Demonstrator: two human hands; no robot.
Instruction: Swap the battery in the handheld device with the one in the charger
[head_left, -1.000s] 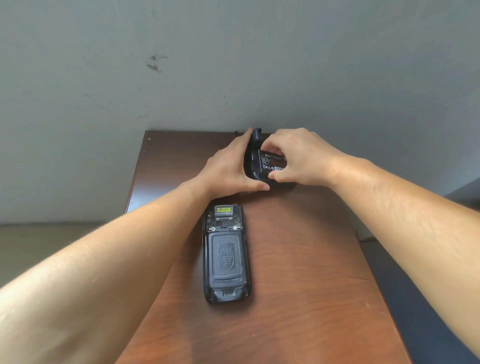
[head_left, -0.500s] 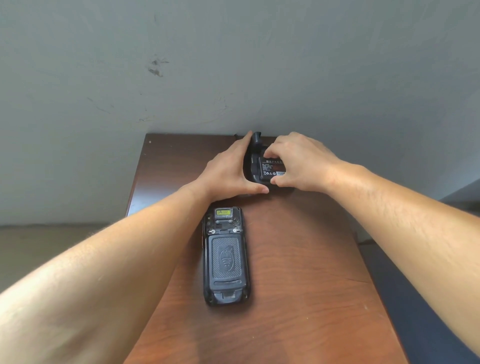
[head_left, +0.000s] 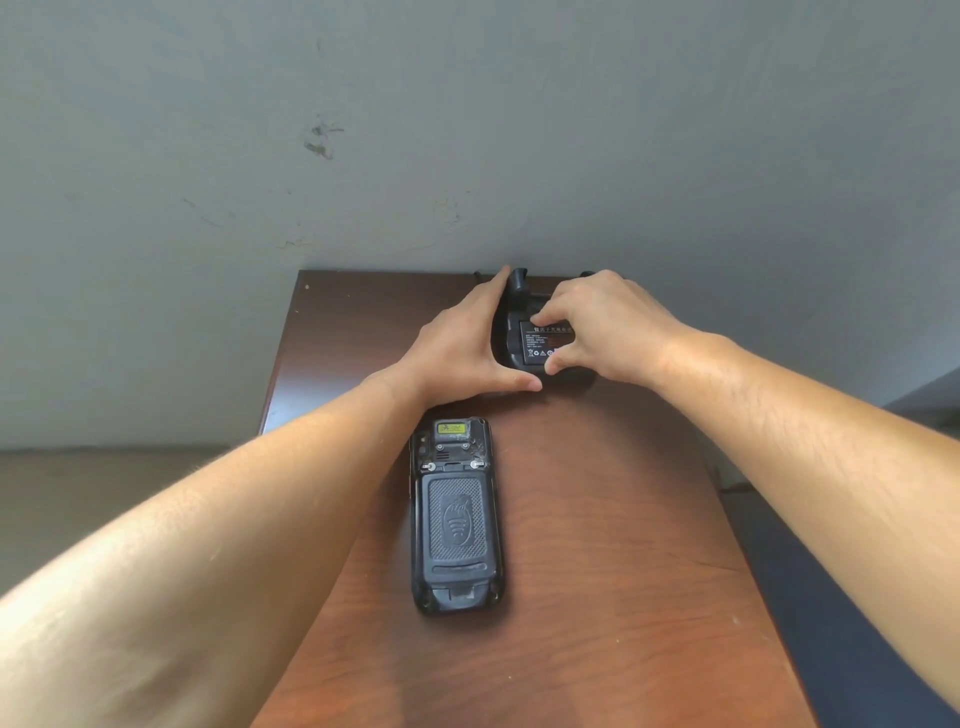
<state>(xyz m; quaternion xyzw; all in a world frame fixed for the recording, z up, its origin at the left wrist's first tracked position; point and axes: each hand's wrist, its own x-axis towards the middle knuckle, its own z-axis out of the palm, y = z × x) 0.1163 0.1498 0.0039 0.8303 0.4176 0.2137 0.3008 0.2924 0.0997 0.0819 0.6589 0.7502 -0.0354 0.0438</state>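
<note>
A black handheld device (head_left: 456, 517) lies face down in the middle of the brown wooden table (head_left: 613, 545), its back cover closed. At the table's far edge stands the black charger (head_left: 511, 322) with a labelled black battery (head_left: 540, 343) in its slot. My left hand (head_left: 462, 348) wraps around the charger's left side, thumb along its front. My right hand (head_left: 608, 325) pinches the battery between thumb and fingers at its top and bottom edges. The charger's right half is hidden behind my right hand.
A grey wall (head_left: 467, 130) rises directly behind the table. The table's left and right edges drop off to the floor, with a dark blue surface (head_left: 857, 623) along the right side.
My right hand has shifted slightly upward on the battery, uncovering more of its label. My left hand stays on the charger. The handheld device has not moved.
</note>
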